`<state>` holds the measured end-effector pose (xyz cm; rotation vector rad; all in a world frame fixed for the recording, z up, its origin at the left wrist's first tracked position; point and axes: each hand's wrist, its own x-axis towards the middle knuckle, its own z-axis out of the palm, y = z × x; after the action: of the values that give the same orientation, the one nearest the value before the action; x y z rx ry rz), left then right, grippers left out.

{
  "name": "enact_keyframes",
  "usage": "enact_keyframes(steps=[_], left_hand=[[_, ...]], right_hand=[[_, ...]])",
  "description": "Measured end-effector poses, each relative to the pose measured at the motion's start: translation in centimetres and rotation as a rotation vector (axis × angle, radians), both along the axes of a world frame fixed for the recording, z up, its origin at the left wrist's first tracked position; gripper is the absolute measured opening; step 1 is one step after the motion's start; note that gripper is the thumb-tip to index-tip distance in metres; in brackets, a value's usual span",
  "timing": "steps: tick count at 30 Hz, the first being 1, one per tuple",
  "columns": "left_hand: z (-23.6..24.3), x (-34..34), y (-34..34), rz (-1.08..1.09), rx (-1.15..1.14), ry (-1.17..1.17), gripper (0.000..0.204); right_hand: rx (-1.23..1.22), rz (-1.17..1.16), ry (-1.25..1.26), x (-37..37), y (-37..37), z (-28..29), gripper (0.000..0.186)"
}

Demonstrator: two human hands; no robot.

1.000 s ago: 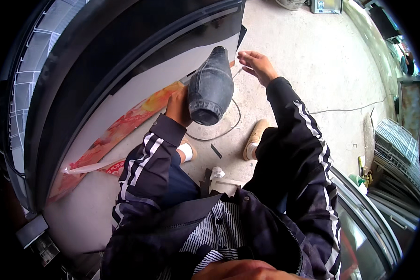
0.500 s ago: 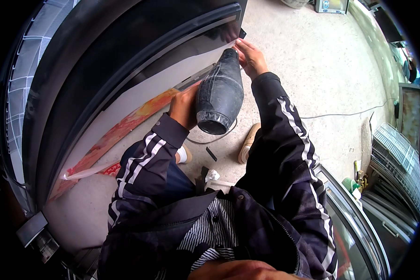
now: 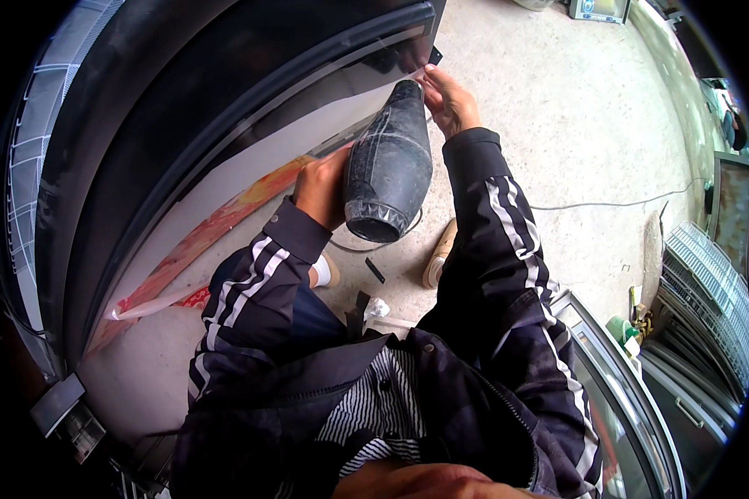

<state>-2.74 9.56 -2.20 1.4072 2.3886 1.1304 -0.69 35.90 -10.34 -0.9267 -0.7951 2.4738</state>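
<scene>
My left hand (image 3: pixel 320 185) is wrapped against the left side of a dusty, dark grey, bottle-shaped body (image 3: pixel 391 158), grasping it and bearing its weight, though most of those fingers are hidden behind it. The piece hangs in the air in front of me, above the concrete floor (image 3: pixel 549 108), its narrow neck pointing away and its broad ribbed end toward me.

What has changed is my right hand (image 3: pixel 451 104): a second ago it was well apart from the neck, out to the right, and now it is right beside the tip with fingers bent. Some fingertips are covered, so I cannot tell whether they grip the neck or merely rest near it. To my judgement, this turns a one-handed hold into work with both hands at the piece, with attention on its narrow end.

Just past my hands, on the left, stands a large black-framed panel (image 3: pixel 250 108), with a white sheet (image 3: pixel 279 145) and an orange-red board (image 3: pixel 233 212) along its near side. Below the piece, a grey cord (image 3: pixel 351 249) loops on the floor, near a small dark strip (image 3: pixel 374 269) and my tan shoe (image 3: pixel 438 256). Farther right are stacked wire racks (image 3: pixel 703 254).
</scene>
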Motion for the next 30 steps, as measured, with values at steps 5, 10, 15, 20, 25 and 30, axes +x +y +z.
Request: enact_keyframes(steps=[5,10,15,20,25,30], left_hand=[[0.2,0.1,-0.1,0.001,-0.015,-0.003,0.051],[0.4,0.0,0.0,0.002,-0.02,-0.028,0.049],[0.2,-0.2,-0.3,0.004,0.029,-0.026,0.035],[0.4,-0.2,-0.2,0.0,0.08,0.018,0.026],[0.1,-0.2,-0.8,0.005,0.061,0.031,0.025],[0.3,-0.1,-0.8,-0.004,0.073,-0.021,0.025]], right_hand=[[-0.003,-0.068,-0.032,-0.3,-0.9,0.2,0.028],[-0.011,-0.077,-0.015,-0.5,-0.7,-0.4,0.026],[0.059,-0.06,-0.068,-0.3,-1.1,0.7,0.024],[0.074,-0.087,-0.072,-0.5,-0.8,-0.1,0.024],[0.084,-0.094,-0.059,-0.6,-1.0,-0.3,0.023],[0.117,-0.09,-0.075,-0.8,-1.0,-0.2,0.03]])
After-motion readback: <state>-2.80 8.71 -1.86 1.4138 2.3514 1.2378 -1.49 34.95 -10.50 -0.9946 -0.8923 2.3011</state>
